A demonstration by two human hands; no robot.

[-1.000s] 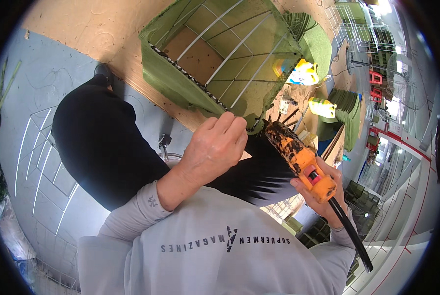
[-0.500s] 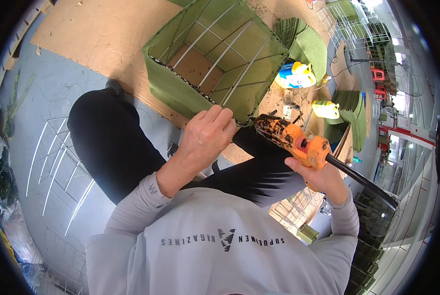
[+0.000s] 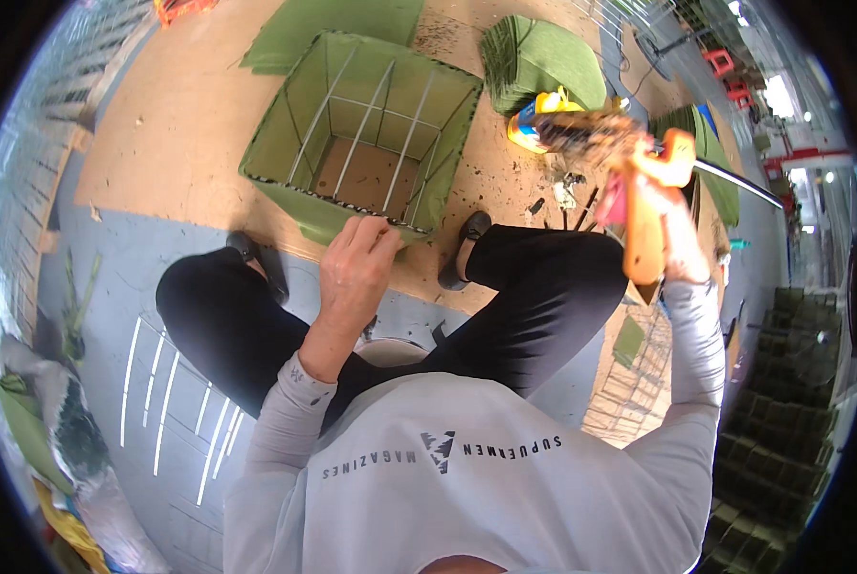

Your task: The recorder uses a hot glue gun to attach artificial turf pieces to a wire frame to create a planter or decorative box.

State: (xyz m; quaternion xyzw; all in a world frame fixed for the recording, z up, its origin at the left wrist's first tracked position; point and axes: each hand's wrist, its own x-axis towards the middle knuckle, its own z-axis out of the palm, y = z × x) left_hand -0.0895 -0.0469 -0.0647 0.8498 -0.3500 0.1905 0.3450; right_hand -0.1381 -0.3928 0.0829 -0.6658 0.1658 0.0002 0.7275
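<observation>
While my left hand (image 3: 354,268) is pinching the near rim (image 3: 313,197) of the green box (image 3: 289,203), my right hand (image 3: 682,239) is holding an orange glue gun (image 3: 646,225) aside

Hands are working well apart. Left: fingers are bunching on the rim near its right corner, tips partly hidden. Right: palm and fingers are clamping round the gun's handle; the gun is blurring, its dirty nozzle pointing leftward, clear of the box. Box is sitting just beyond my left hand on brown board (image 3: 160,143). Black rod (image 3: 742,186) is sticking out behind the gun.

On doing this well, I'm judging: the left fingers should be pressing the cloth edge flat to the wire, evenly, without dragging the box askew; the right should be holding the hot end away from fingers and trousers.

Counting: one box, with at least three white rods crossing its opening; one gun. Beyond my right hand, one blue-and-yellow bottle (image 3: 524,132) is showing, partly covered by the gun. Two stacks of green pieces (image 3: 553,72) are standing past that hand, one farther off, one to its right. Far right, two red stools (image 3: 718,63). Between my hands and farther out, two black shoes (image 3: 474,225). Left of my left hand, white wire frames (image 3: 168,411) are overlapping; I'm not managing a count.
</observation>
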